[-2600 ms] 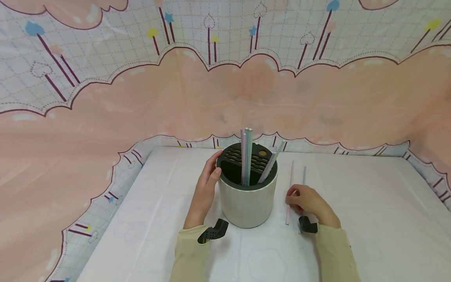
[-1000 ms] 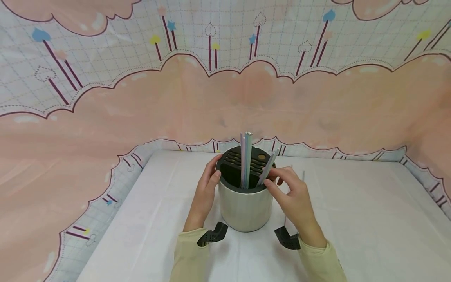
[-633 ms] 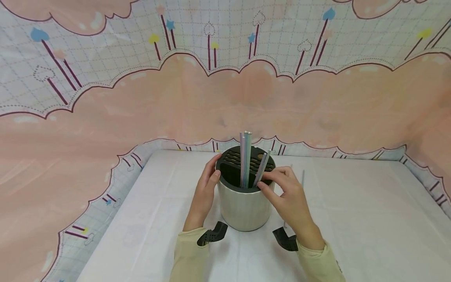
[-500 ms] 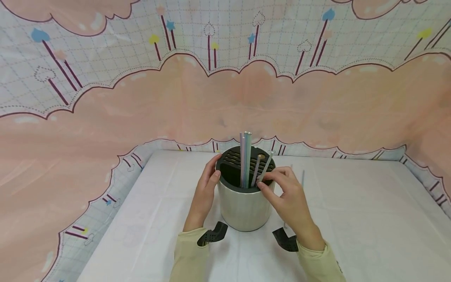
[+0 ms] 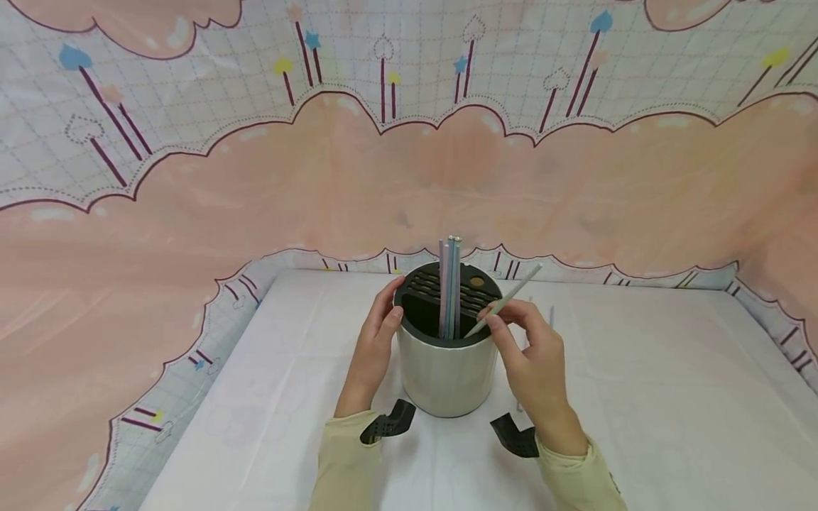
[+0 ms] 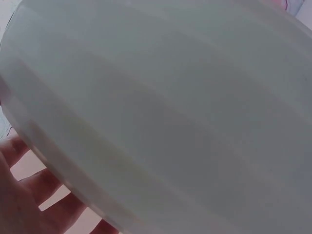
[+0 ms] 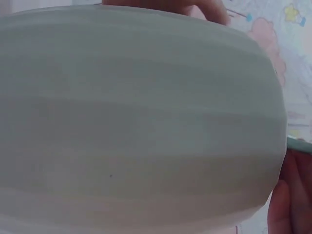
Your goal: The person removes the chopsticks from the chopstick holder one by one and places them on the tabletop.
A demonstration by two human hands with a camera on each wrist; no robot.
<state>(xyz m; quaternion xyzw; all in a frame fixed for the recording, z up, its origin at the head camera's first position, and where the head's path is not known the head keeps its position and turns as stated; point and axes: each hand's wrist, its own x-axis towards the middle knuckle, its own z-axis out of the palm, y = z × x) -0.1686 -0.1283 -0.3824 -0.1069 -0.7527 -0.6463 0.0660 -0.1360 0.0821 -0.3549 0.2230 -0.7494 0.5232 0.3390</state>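
A round cream knife holder (image 5: 446, 380) with a black slotted top stands on the table in the head view. My left hand (image 5: 375, 330) holds its left side, thumb at the front rim and fingers round behind. In the left wrist view the fingers (image 6: 53, 195) lie spread along the wall. Several thin straws (image 5: 450, 284) stand upright in the open front compartment. At the right rim my right hand (image 5: 533, 355) pinches a pale green straw (image 5: 519, 282) between thumb and fingers. That straw leans to the right, its lower end inside the compartment.
A bluish straw (image 5: 552, 314) lies on the white-covered table (image 5: 664, 397) right of the holder, partly hidden by my right hand. Behind the table hangs a patterned pink cloth (image 5: 409, 184).
My right hand has come from the straws on the table to the holder's rim. One straw it held now stands with the upright ones; the green straw has tipped right. My left hand stays.
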